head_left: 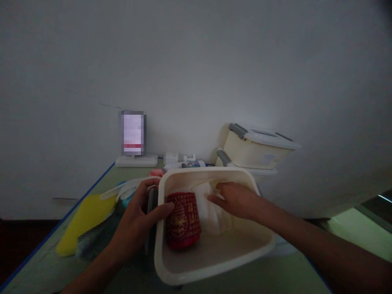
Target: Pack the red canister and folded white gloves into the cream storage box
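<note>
A cream plastic storage box without a lid stands on the table in front of me. My left hand grips its left rim, with the thumb over the edge and the fingers outside. In the box, a dark red printed pouch-like item with gold characters leans by the left wall. Beside it lies a white, soft-looking packet, perhaps tissues. My right hand reaches into the box at the packet's right side, thumb and forefinger apart. Whether its fingertips touch the packet, I cannot tell.
Left of the box lie a yellow item and dark cloth. Behind stand a blurred screen on a white base and white bottles. A lidded cream box sits on another lid at the back right, by the wall.
</note>
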The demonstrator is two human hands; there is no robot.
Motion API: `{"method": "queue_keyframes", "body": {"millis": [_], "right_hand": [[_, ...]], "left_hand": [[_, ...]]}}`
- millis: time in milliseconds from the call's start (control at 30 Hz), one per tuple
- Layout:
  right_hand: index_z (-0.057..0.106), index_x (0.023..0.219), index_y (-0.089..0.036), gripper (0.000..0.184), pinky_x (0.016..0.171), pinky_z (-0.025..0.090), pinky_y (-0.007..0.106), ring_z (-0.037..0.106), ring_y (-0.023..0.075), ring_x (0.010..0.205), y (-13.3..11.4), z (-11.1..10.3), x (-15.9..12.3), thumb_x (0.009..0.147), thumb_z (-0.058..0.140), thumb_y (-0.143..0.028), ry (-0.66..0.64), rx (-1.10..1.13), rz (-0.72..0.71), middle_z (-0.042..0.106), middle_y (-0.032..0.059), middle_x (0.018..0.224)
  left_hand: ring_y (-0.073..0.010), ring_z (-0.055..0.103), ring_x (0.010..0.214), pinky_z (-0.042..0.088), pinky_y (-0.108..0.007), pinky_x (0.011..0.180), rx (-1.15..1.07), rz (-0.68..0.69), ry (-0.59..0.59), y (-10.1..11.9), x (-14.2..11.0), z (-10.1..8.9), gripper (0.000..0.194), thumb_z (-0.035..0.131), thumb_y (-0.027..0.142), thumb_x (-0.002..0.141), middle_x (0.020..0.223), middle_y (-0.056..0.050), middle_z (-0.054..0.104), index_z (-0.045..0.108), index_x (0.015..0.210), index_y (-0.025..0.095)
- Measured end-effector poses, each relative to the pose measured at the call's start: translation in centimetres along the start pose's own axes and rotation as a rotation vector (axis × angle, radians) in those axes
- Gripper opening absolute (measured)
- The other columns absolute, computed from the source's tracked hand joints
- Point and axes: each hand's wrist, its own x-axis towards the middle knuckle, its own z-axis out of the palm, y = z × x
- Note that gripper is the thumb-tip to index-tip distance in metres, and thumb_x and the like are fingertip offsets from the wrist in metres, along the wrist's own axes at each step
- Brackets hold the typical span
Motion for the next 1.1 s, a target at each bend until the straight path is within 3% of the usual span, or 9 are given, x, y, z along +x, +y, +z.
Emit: {"method": "queue_keyframes", "body": {"millis": [167, 333, 533, 633, 700, 767, 967, 1100], "right_hand": [[0.060, 0.103, -0.007, 0.056, 0.070, 0.044, 0.042, 0.063, 0.0332, 0.084, -0.3, 0.8, -0.4, 0.086, 0.040, -0.056, -0.093, -0.136, 0.007, 0.067, 0.0213, 0.090], [0.058, 0.102, -0.005, 0.044, 0.069, 0.045, 0.040, 0.064, 0.0351, 0.090, -0.3, 1.9, -0.1, 0.083, 0.050, -0.044, -0.119, -0.073, 0.024, 0.065, 0.0256, 0.099], [0.059, 0.095, -0.011, 0.027, 0.055, 0.048, 0.024, 0.067, 0.0153, 0.062, 0.2, 2.1, 1.0, 0.089, 0.044, -0.032, -0.298, 0.115, 0.035, 0.072, 0.0092, 0.076], [0.059, 0.099, -0.009, 0.037, 0.063, 0.049, 0.030, 0.068, 0.0221, 0.074, 0.1, 1.6, 0.3, 0.088, 0.044, -0.041, -0.214, 0.077, 0.033, 0.071, 0.0164, 0.087], [0.059, 0.100, -0.006, 0.046, 0.071, 0.047, 0.039, 0.066, 0.0316, 0.086, 0.0, 1.3, -0.4, 0.087, 0.045, -0.048, -0.113, -0.050, 0.030, 0.067, 0.0246, 0.097], [0.062, 0.096, -0.005, 0.051, 0.072, 0.045, 0.044, 0.064, 0.0361, 0.089, -0.1, 1.2, -1.0, 0.085, 0.044, -0.052, -0.097, -0.172, 0.018, 0.065, 0.0272, 0.099], [0.065, 0.092, -0.007, 0.031, 0.070, 0.047, 0.041, 0.065, 0.0342, 0.088, 0.3, 2.0, -0.8, 0.079, 0.055, -0.034, -0.186, -0.154, 0.022, 0.067, 0.0242, 0.096], [0.065, 0.079, -0.007, 0.018, 0.062, 0.050, 0.035, 0.068, 0.0286, 0.074, 0.7, 2.0, 0.0, 0.075, 0.057, -0.022, -0.272, -0.024, 0.060, 0.071, 0.0199, 0.079]], "left_hand": [[-0.0198, 0.062, 0.079, 0.049, -0.025, 0.061, -0.003, -0.004, 0.001, -0.1, 0.0, 0.0, 0.038, 0.067, 0.030, 0.064, 0.086, 0.002, 0.065, 0.052, 0.099, 0.025], [-0.0213, 0.062, 0.081, 0.050, -0.026, 0.061, 0.002, 0.008, -0.004, -0.2, 0.1, 0.0, 0.037, 0.067, 0.032, 0.065, 0.089, 0.001, 0.064, 0.052, 0.098, 0.025], [-0.0222, 0.063, 0.076, 0.050, -0.028, 0.060, 0.031, -0.011, 0.015, 0.1, 0.0, 0.1, 0.039, 0.067, 0.032, 0.063, 0.085, 0.000, 0.066, 0.052, 0.098, 0.025], [-0.0222, 0.063, 0.075, 0.050, -0.029, 0.060, 0.029, -0.008, 0.016, 0.0, 0.0, 0.1, 0.040, 0.067, 0.033, 0.063, 0.084, 0.000, 0.066, 0.051, 0.099, 0.025], [-0.0227, 0.063, 0.076, 0.051, -0.029, 0.059, 0.022, -0.013, 0.009, -0.1, 0.1, 0.0, 0.041, 0.067, 0.034, 0.063, 0.086, -0.001, 0.066, 0.051, 0.100, 0.026], [-0.0232, 0.063, 0.077, 0.051, -0.029, 0.058, 0.022, -0.021, -0.013, -0.1, 0.2, -0.1, 0.042, 0.068, 0.034, 0.063, 0.089, -0.001, 0.066, 0.051, 0.100, 0.026], [-0.0225, 0.063, 0.079, 0.049, -0.027, 0.057, 0.030, -0.024, -0.015, 0.0, 0.1, -0.1, 0.037, 0.065, 0.032, 0.066, 0.090, -0.001, 0.066, 0.051, 0.100, 0.026], [-0.0236, 0.063, 0.081, 0.050, -0.028, 0.060, 0.036, -0.001, -0.006, 0.0, 0.0, 0.1, 0.039, 0.065, 0.033, 0.065, 0.088, -0.002, 0.066, 0.051, 0.100, 0.025]]}}
